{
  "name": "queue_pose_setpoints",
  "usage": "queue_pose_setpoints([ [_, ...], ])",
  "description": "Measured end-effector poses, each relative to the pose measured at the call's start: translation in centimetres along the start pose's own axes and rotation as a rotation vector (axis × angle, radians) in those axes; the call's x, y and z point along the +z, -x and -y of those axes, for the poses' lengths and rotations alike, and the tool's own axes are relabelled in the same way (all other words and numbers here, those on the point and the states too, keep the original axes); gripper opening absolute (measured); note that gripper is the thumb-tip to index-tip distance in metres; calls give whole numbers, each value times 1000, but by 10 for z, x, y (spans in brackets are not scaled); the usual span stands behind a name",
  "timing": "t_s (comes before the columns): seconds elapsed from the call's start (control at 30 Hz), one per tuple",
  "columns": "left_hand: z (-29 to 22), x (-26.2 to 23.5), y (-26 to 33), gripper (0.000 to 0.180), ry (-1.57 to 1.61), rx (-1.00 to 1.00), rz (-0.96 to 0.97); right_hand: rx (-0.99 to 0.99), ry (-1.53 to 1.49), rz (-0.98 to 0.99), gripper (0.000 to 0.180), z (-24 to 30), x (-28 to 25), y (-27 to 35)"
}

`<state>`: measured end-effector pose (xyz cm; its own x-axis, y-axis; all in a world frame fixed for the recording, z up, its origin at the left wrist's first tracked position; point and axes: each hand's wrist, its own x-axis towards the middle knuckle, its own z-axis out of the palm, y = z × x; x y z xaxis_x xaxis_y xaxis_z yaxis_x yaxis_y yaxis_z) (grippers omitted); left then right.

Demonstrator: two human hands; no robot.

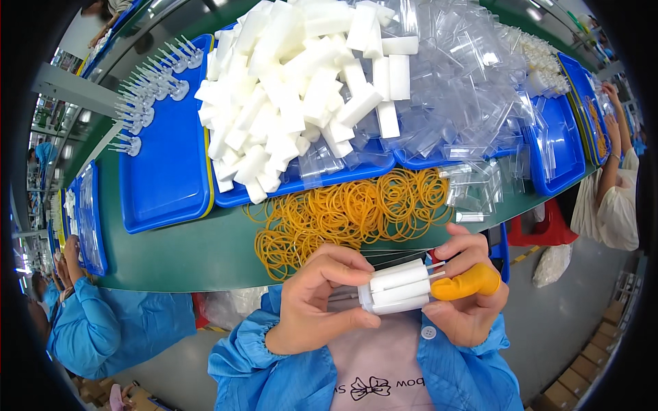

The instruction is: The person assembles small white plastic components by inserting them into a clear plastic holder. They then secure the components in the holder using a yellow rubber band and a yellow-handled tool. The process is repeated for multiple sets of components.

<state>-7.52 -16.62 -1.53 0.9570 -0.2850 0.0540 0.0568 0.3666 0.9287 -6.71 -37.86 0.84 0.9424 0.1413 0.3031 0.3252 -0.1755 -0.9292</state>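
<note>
Both hands close on a bundle of white foam sticks [399, 286] held near the chest, its long axis running left to right. The left hand [317, 301] grips one end; the right hand [468, 296], wearing an orange finger cot [466, 284], pinches the other. Yellow rubber bands [346, 212] lie just beyond on the green surface [178, 253].

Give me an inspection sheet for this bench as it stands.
Surface: green bench carrying blue trays.
Job's things: bundle of white foam blocks held between both hands.
Clutter: white foam blocks, clear plastic sleeves, yellow rubber bands, small clear pronged parts.
Hands: left hand and right hand grip the bundle; an orange finger cot is on the right.
Cables: nothing seen.
Surroundings: workers in blue coats, cardboard boxes.
</note>
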Motion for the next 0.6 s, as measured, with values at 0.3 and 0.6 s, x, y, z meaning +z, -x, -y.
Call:
queue_pose_setpoints([
  [0.3, 7, 0, -6, 46, 136, -5, -91, -96, 181, 63, 27, 1, -12, -15],
  [0.6, 4, -7, -6, 48, 133, 35, -242, 73, 920, 26, 21, -20, -60, -13],
])
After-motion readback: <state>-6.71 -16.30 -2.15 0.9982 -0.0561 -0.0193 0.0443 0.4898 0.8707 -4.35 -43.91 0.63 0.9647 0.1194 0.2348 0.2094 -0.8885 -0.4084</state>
